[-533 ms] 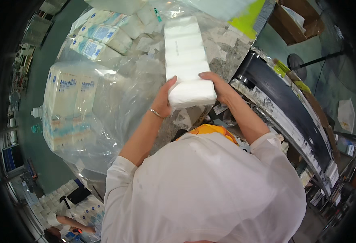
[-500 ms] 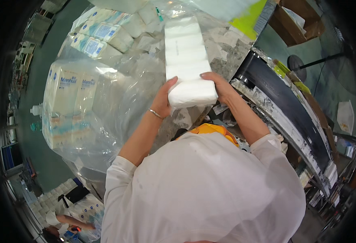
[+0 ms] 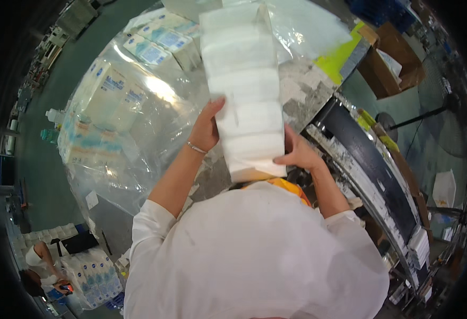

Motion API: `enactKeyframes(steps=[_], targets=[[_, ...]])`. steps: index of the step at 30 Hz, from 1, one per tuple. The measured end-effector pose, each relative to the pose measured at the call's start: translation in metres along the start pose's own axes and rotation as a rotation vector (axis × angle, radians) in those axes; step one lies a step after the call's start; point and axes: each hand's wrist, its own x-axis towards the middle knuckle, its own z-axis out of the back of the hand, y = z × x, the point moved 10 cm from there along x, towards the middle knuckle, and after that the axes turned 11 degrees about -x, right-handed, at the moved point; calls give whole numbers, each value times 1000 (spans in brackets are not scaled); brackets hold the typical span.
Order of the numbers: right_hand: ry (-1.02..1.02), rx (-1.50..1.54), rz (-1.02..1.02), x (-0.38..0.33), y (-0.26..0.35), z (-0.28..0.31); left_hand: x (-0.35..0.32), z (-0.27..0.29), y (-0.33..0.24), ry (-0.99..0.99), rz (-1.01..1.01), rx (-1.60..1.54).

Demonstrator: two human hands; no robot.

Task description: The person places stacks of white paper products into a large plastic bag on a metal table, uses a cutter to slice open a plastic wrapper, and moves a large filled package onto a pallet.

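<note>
Our L hand [image 3: 207, 127] is part-closed on the long white pack [image 3: 249, 101] — thumb on top at its L edge, fingers mostly hidden, so can't tell how deep they reach. Our R hand [image 3: 302, 151] is curled in a C at the opp. edge, thumb by the near-end corner. Pack lies betw. both hands, far end well beyond them. To hold it well, we'd set both hands more level w/ each other, squeeze evenly — prob. soft, dents easily — and mind the far end sagging. L of L hand: clear film [image 3: 159, 154] over printed packs [image 3: 106, 93]. Beyond R hand: bare worktop [image 3: 300, 101] w/ paper scraps. R of R hand: black conveyor belt [image 3: 371, 159].
</note>
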Motion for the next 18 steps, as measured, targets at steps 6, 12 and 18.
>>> enactKeyframes(steps=[6,12,18], targets=[[82,-63,16,21,9,0,-8,-15,-42,113,-178,331],[-99,-105,375,37,140,6,-27,-38,-48,183,-208,421],[-18,-135,325,42,154,-3,-28,-58,-77,266,-277,571]])
